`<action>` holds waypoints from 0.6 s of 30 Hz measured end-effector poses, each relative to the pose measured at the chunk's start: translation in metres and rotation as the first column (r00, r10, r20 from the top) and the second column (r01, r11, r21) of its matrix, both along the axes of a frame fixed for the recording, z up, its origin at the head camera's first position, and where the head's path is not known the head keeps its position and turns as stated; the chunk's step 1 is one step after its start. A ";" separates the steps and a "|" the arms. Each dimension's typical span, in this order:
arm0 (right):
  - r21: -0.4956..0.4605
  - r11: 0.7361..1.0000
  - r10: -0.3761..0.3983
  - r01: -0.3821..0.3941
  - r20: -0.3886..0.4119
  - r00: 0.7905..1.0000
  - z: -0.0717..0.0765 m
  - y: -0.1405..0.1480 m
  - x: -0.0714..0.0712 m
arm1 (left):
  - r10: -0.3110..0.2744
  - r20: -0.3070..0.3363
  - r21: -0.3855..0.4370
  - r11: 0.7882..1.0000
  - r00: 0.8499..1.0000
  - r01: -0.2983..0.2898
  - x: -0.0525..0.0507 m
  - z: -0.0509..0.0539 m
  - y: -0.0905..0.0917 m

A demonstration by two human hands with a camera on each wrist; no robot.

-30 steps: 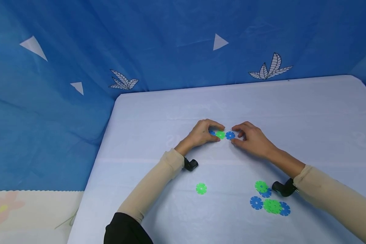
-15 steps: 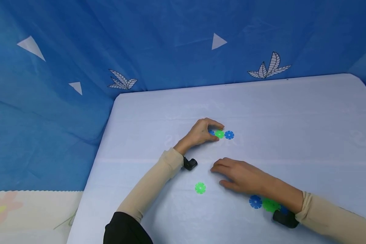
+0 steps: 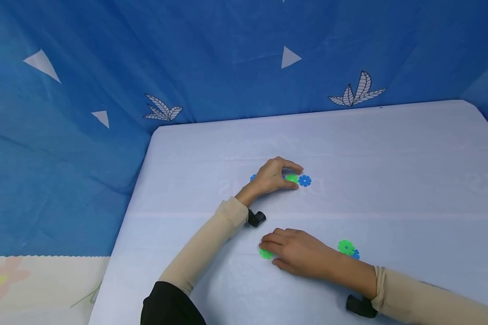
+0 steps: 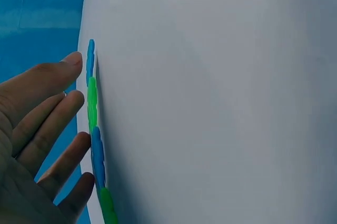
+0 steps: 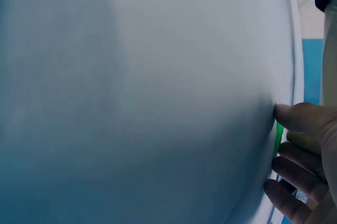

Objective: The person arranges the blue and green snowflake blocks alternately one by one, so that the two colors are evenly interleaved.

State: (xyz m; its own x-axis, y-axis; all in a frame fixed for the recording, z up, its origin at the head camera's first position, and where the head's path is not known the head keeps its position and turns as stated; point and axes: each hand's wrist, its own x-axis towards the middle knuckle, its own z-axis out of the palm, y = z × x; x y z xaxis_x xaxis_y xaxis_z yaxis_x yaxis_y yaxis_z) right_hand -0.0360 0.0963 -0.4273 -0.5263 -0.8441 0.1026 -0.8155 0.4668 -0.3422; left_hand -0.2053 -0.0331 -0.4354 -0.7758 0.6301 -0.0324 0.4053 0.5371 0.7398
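In the head view, a row of flat notched plastic discs lies on the white table, partly hidden by my left hand (image 3: 273,176). A blue disc (image 3: 305,180) at the row's right end sits beside a green disc (image 3: 292,179). My left thumb and index finger stand spread around the row there. The left wrist view shows the row edge-on, alternating blue (image 4: 98,155) and green (image 4: 92,103). My right hand (image 3: 298,253) reaches over a single green disc (image 3: 266,254), fingertips at its upper edge and thumb to its right. That disc shows between thumb and fingers in the right wrist view.
Another green disc (image 3: 346,247) overlaps a blue disc (image 3: 355,254) near my right forearm. Black wrist cameras hang below both wrists. A blue patterned curtain (image 3: 236,58) rises behind the table's far edge.
My right hand has left the blue disc at the row's right end and moved down and left to the single green disc. My left hand has shifted slightly right along the row.
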 end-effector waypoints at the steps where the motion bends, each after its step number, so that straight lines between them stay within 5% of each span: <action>1: 0.005 1.000 0.002 -0.002 -0.025 1.000 0.000 -0.002 0.001 | -0.002 0.000 0.005 1.000 1.000 0.002 0.000 0.000 0.001; 18: -0.085 0.995 0.034 -0.043 -0.106 0.994 -0.004 -0.009 0.006 | -0.027 0.028 0.030 0.999 0.999 0.026 0.002 0.002 0.022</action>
